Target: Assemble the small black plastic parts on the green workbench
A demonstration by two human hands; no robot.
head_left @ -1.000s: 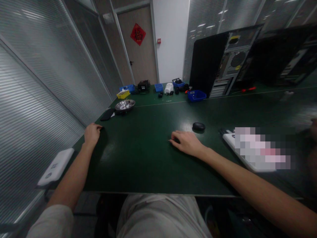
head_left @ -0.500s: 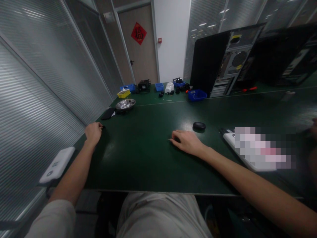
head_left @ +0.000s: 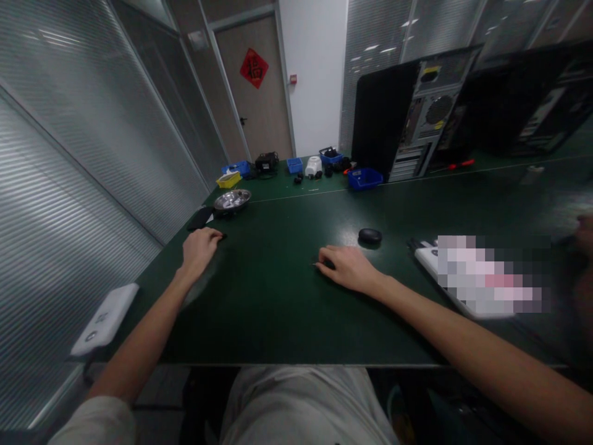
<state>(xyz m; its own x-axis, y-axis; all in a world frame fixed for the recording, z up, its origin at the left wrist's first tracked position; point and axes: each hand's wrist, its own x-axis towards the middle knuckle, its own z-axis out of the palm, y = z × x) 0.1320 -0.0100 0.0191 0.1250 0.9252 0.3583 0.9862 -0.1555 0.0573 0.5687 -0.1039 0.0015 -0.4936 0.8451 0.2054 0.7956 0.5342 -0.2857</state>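
Over the left part of the green table (head_left: 259,296), my left hand (head_left: 200,250) pinches a small dark object (head_left: 224,235) at its fingertips; what it is cannot be made out. My right hand (head_left: 345,267) rests near the middle of the table, its fingers closed on a thin, pointed item (head_left: 314,264) whose tip shows at the left of the fingers. Just beyond that hand lies a black oval mouse-like object (head_left: 370,236). A round metal dish (head_left: 232,200) with small bits in it stands beyond my left hand.
A white device (head_left: 105,318) sits at the left edge, another (head_left: 449,281), partly blurred out, at the right. Blue trays (head_left: 365,178), a yellow tray (head_left: 228,180) and an open computer case (head_left: 398,117) stand at the back. Part of another person's hand (head_left: 584,232) shows at far right.
My left hand has moved to the right, away from the table's left edge, with the small dark object at its fingertips. My right hand has stayed nearly in place. The view has shifted slightly.
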